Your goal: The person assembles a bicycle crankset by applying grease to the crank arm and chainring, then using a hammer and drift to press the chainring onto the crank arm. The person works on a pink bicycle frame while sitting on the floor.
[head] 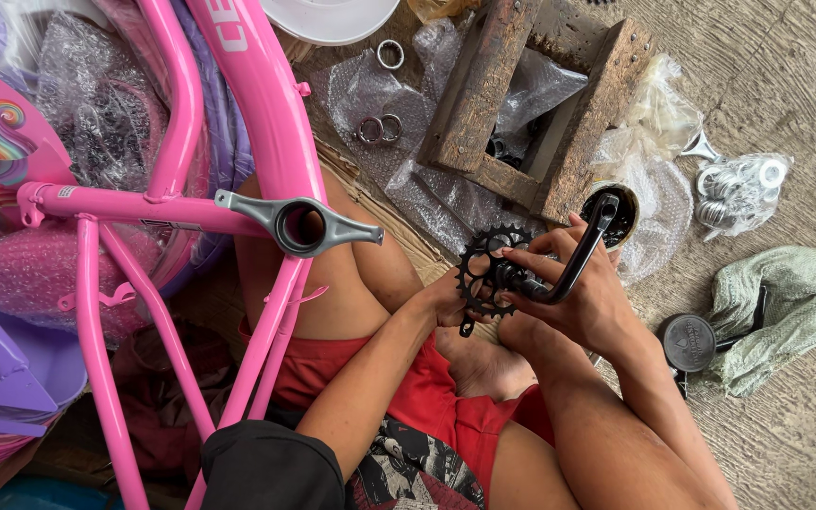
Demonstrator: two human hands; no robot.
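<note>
A black crank arm [578, 255] with a toothed black chainring [485, 269] sits in both hands above my lap. My left hand [446, 300] grips the chainring from below and behind. My right hand [578, 293] wraps the crank arm, its fingers pinching at the chainring's hub. A pink bicycle frame [266, 123] stands to the left, its grey bottom bracket shell [300, 225] open and facing me over my knee.
A rough wooden stool [531, 104] lies ahead on bubble wrap with metal rings [380, 127]. A bag of silver washers [739, 189], a greenish rag [786, 302] and a black pedal [689, 342] lie at right. A white bowl [328, 17] sits at top. Wrapped pink and purple parts crowd the left.
</note>
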